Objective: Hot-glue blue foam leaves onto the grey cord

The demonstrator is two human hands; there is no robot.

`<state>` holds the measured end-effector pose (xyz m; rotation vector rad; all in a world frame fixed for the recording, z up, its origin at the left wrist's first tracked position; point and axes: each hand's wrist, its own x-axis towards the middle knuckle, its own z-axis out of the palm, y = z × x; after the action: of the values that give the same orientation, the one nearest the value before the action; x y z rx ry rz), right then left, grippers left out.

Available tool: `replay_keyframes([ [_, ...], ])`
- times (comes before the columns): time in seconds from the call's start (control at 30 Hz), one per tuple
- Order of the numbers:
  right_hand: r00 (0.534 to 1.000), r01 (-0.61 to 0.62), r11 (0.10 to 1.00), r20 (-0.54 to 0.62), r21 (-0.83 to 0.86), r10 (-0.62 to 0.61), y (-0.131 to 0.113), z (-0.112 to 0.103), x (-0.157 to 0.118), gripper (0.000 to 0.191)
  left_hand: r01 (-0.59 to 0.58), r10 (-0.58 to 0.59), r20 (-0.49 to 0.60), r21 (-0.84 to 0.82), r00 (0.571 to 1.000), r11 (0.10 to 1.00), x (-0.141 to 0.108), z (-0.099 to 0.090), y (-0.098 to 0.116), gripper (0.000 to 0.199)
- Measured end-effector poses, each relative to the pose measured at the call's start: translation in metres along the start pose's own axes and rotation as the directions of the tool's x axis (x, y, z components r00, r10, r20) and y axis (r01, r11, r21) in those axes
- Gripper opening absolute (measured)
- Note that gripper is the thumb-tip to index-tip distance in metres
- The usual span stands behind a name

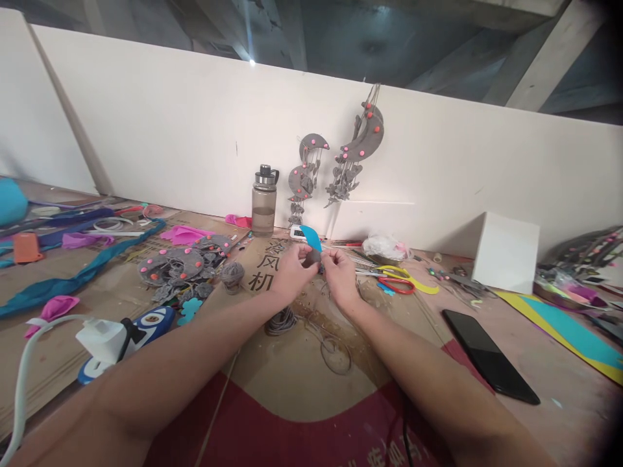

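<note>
At the centre of the head view, the left hand and right hand are close together, fingertips pinched on a small grey piece above the counter. A curved blue piece projects upward between them; its lower attachment is too small to tell. A grey yarn ball lies left of the hands. Red-handled scissors lie to the right; a black phone lies farther right. Behind stands a bottle.
</note>
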<state>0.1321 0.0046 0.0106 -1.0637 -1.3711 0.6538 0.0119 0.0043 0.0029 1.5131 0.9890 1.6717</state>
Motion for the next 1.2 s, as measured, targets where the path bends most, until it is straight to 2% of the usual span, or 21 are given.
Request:
replay_keyframes([
  [0.07,1.000,0.009,1.000,-0.014,0.001,-0.009,-0.005,0.001,-0.003,0.020,-0.051,0.050,0.010,0.088,0.999,0.995,-0.001,0.001,-0.001,0.038],
  [0.13,1.000,0.020,1.000,0.010,0.013,-0.020,-0.009,0.002,-0.006,0.021,-0.036,0.033,0.031,0.079,0.999,0.996,-0.002,0.001,-0.001,0.034],
  [0.27,0.995,0.020,0.998,0.096,0.064,-0.026,-0.012,0.003,-0.010,0.023,0.085,-0.081,0.053,-0.074,0.995,0.994,-0.003,0.003,0.003,0.027],
  [0.4,0.987,0.116,0.993,0.110,0.010,-0.117,-0.012,0.003,-0.012,0.023,0.210,-0.200,0.070,-0.194,0.977,0.958,-0.003,0.003,0.007,0.023],
  [0.67,0.971,0.203,0.975,0.148,-0.086,-0.189,-0.010,0.003,-0.015,0.024,0.293,-0.278,0.093,-0.330,0.956,0.897,-0.004,0.003,0.010,0.018],
  [0.83,0.983,0.171,0.982,0.090,-0.084,-0.163,-0.004,0.004,-0.012,0.014,0.304,-0.283,0.119,-0.479,0.952,0.823,-0.003,0.001,0.015,0.022],
  [0.93,0.987,0.145,0.987,0.074,-0.066,-0.140,-0.003,0.004,-0.011,0.011,0.296,-0.251,0.157,-0.506,0.955,0.810,-0.002,0.000,0.017,0.022],
  [1.07,0.986,0.139,0.987,0.103,-0.083,-0.130,-0.006,0.005,-0.012,0.009,0.318,-0.253,0.195,-0.485,0.947,0.815,-0.001,-0.002,0.014,0.026],
  [1.2,0.978,0.163,0.976,0.158,-0.145,-0.140,-0.005,0.005,-0.013,0.011,0.332,-0.295,0.155,-0.499,0.943,0.800,0.003,-0.006,0.007,0.026],
])
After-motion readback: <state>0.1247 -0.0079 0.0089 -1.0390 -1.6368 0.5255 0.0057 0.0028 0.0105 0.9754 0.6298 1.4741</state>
